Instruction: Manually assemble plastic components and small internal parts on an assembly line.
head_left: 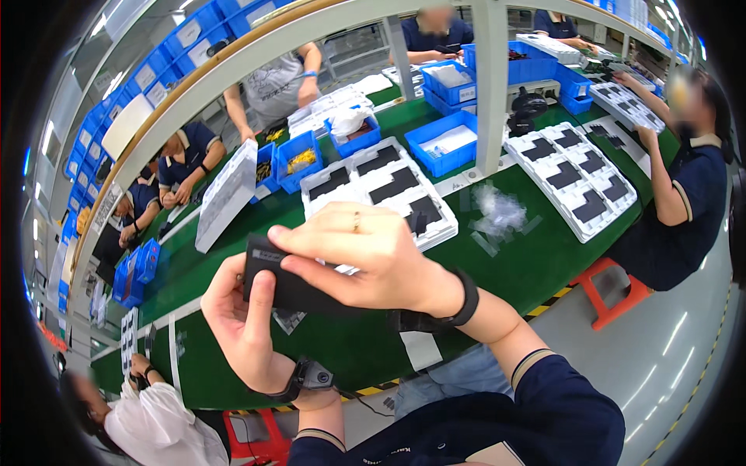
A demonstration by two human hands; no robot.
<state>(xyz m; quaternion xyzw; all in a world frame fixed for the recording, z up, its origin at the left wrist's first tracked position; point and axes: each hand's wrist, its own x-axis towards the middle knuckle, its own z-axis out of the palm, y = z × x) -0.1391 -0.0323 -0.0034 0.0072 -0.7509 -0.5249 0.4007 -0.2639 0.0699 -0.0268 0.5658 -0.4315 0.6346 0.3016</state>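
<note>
Where the green table (536,256) runs, white trays (373,186), blue bins (447,140).

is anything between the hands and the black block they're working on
Nothing visible. Both hands already grip the black block above the green table: the left hand clasps its left end from below, and the right hand lies over its top with the fingers on its upper edge.

black slab (291,283): matt plastic, probably | table (536,256): smooth green mat | trays (388,186): white moulded plastic
</note>
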